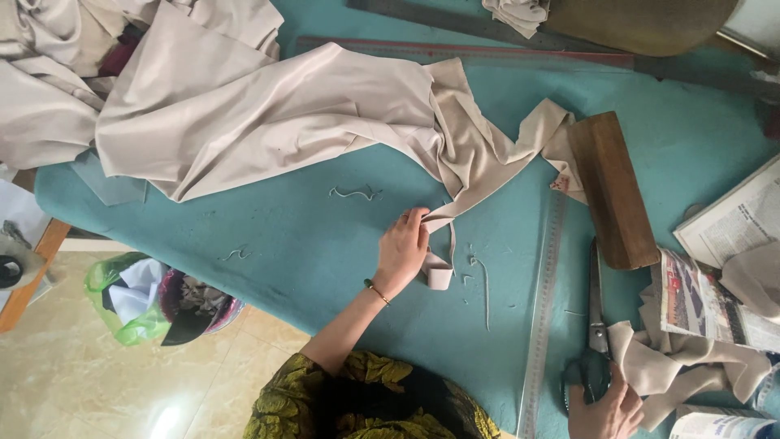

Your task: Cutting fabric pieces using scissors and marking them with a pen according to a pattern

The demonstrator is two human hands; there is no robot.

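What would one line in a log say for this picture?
left hand: pinching narrow beige fabric strip | right hand: on black-handled scissors | surface: teal cloth-covered table | nearby: brown wooden block

A teal table (pixel 309 244) carries beige cloth (pixel 268 114) at upper left, a wooden block (pixel 613 191), ruler (pixel 543 313) and scissors (pixel 595 333) (right of centre), newspapers (pixel 731 223) far right.

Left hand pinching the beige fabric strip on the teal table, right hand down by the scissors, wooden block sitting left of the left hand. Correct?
Not quite. The head view shows the wooden block to the right of the left hand, not left. The rest holds: that hand pinches the beige fabric strip on the teal table, right hand by the scissors.
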